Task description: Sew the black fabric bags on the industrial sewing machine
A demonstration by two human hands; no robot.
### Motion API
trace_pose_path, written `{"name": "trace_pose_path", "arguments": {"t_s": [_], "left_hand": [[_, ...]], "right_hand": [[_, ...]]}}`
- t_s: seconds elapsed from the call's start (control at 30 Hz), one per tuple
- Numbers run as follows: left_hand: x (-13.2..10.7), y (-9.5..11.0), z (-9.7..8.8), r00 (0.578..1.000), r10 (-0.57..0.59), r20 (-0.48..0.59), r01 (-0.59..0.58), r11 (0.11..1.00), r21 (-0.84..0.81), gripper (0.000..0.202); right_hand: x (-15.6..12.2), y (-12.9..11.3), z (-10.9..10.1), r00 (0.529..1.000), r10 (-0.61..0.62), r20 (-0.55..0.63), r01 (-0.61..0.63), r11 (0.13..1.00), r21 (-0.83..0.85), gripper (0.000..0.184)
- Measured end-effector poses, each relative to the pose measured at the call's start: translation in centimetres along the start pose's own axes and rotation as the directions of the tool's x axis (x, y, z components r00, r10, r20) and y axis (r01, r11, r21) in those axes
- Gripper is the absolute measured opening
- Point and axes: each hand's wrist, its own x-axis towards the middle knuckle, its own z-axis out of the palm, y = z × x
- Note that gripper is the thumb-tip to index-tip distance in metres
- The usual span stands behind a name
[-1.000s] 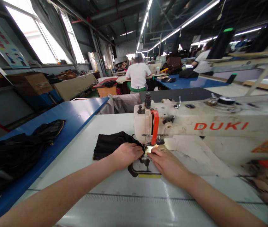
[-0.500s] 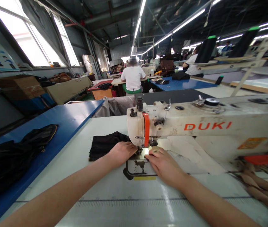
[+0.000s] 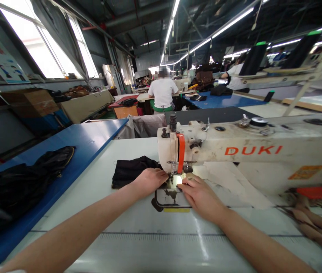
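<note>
Where L hand (image 3: 151, 180) rests, blk cloth (image 3: 129, 171) wrinkles.

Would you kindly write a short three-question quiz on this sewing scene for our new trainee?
1. Multiple choice: what colour is the lettering on the sewing machine?
A) green
B) orange
C) blue

2. True or false: the left hand is nearer than the right hand to the black cloth on the pale table.

3. Fill in the missing colour: the dark heap at the left of the view lies on a ____ table.

Key: 1. B; 2. True; 3. blue.
</note>
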Motion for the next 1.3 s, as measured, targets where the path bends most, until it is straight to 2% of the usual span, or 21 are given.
{"name": "trace_pose_path", "arguments": {"t_s": [0.17, 0.27, 0.37, 0.43, 0.47, 0.57, 0.6, 0.63, 0.7, 0.77, 0.83, 0.9, 1.0, 1.07, 1.17, 1.23, 1.3], "left_hand": [[-4.1, 2.2, -1.9, 1.0, 0.018, 0.007, -0.017, 0.995, -0.101, 0.016], [-6.8, 4.5, -3.9, 1.0, -0.01, -0.018, 0.006, 0.973, -0.231, 0.022], [-8.7, 6.7, -6.4, 0.987, -0.14, -0.081, 0.094, 0.904, -0.418, 0.034], [-9.9, 7.7, -8.4, 0.934, -0.325, -0.148, 0.2, 0.82, -0.537, 0.044], [-10.6, 8.1, -9.4, 0.884, -0.436, -0.172, 0.262, 0.763, -0.591, 0.05], [-13.2, 8.9, -12.3, 0.676, -0.719, -0.16, 0.403, 0.543, -0.737, 0.058], [-14.1, 9.1, -13.1, 0.63, -0.768, -0.113, 0.428, 0.465, -0.775, 0.052], [-15.0, 9.2, -13.7, 0.615, -0.787, -0.043, 0.445, 0.392, -0.805, 0.045], [-16.8, 9.2, -14.4, 0.659, -0.736, 0.156, 0.478, 0.249, -0.842, 0.036], [-18.2, 8.9, -14.0, 0.717, -0.614, 0.332, 0.494, 0.111, -0.863, 0.036], [-19.3, 8.3, -12.8, 0.741, -0.535, 0.406, 0.478, -0.004, -0.878, 0.044], [-20.1, 7.9, -11.1, 0.74, -0.508, 0.441, 0.469, -0.08, -0.879, 0.05], [-20.7, 8.4, -8.8, 0.717, -0.499, 0.487, 0.484, -0.146, -0.863, 0.047], [-20.6, 9.4, -7.8, 0.719, -0.501, 0.482, 0.468, -0.164, -0.868, 0.048], [-20.1, 11.2, -7.1, 0.734, -0.518, 0.439, 0.429, -0.147, -0.891, 0.058], [-19.6, 12.2, -7.1, 0.719, -0.552, 0.422, 0.436, -0.114, -0.893, 0.059], [-19.2, 12.8, -7.2, 0.696, -0.598, 0.397, 0.431, -0.093, -0.897, 0.05]], "right_hand": [[-0.3, -0.7, -0.2, 0.998, -0.047, -0.037, 0.048, 0.998, 0.043, 0.026], [-0.2, -3.2, -0.4, 0.991, -0.126, -0.036, 0.13, 0.98, 0.151, 0.033], [0.1, -6.7, -1.3, 0.992, -0.114, -0.06, 0.128, 0.922, 0.366, 0.03], [0.5, -8.8, -2.3, 0.998, -0.018, -0.059, 0.046, 0.846, 0.531, 0.019], [0.7, -9.6, -2.9, 0.998, 0.053, -0.045, -0.015, 0.799, 0.602, 0.017], [1.1, -11.1, -4.6, 0.957, 0.281, 0.077, -0.237, 0.596, 0.768, 0.025], [1.1, -11.4, -5.0, 0.933, 0.334, 0.133, -0.297, 0.508, 0.809, 0.028], [1.1, -11.6, -5.2, 0.911, 0.369, 0.185, -0.339, 0.416, 0.844, 0.03], [1.0, -11.9, -5.1, 0.875, 0.4, 0.273, -0.389, 0.245, 0.888, 0.029], [0.9, -12.0, -4.4, 0.835, 0.428, 0.347, -0.427, 0.104, 0.898, 0.028], [0.7, -12.0, -3.5, 0.783, 0.469, 0.408, -0.463, 0.001, 0.886, 0.025], [0.7, -11.9, -2.8, 0.739, 0.508, 0.443, -0.477, -0.07, 0.876, 0.023], [0.7, -11.9, -2.7, 0.717, 0.517, 0.468, -0.459, -0.156, 0.875, 0.025], [0.7, -12.0, -3.3, 0.713, 0.501, 0.49, -0.437, -0.229, 0.87, 0.026], [0.7, -12.5, -4.6, 0.711, 0.456, 0.535, -0.408, -0.352, 0.843, 0.024], [0.7, -12.8, -5.3, 0.708, 0.429, 0.561, -0.404, -0.405, 0.82, 0.025], [0.6, -12.9, -5.8, 0.696, 0.432, 0.574, -0.411, -0.416, 0.811, 0.027]]}}
